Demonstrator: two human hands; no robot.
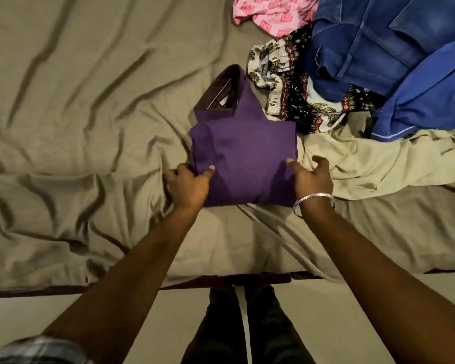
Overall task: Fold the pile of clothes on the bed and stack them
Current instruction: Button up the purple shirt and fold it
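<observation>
Bed sheet (pixel 63 127) wrinkled, bare on left side, no finished stack visible there. Left hand (pixel 188 186) pinching near-left edge of purple shirt (pixel 243 156), thumb on top, fingers tucked under the cloth. Shirt mid-bed, folded to a compact rectangle, dark collar (pixel 221 88) pointing away, lying flat on sheet. Right hand (pixel 313 177) at shirt's near-right edge, thumb on cloth, fingers spread partly open over beige garment (pixel 378 158) beside it; firm grip or just resting, cannot tell. Bangle (pixel 314 202) on right wrist. Unfolded pile to right and far right: pink print (pixel 271 11), black-and-white patterned cloth (pixel 294 93), jeans (pixel 373 43), blue garment (pixel 426 101), beige garment spread below them. Pile touching shirt's far-right corner.

Progress judged early: one item folded or nearly so, likely final fold or about to be lifted or placed. At least five pieces left crumpled. No stack started in view. Remaining: set shirt aside as base, then fold each piece of pile and stack on top.
</observation>
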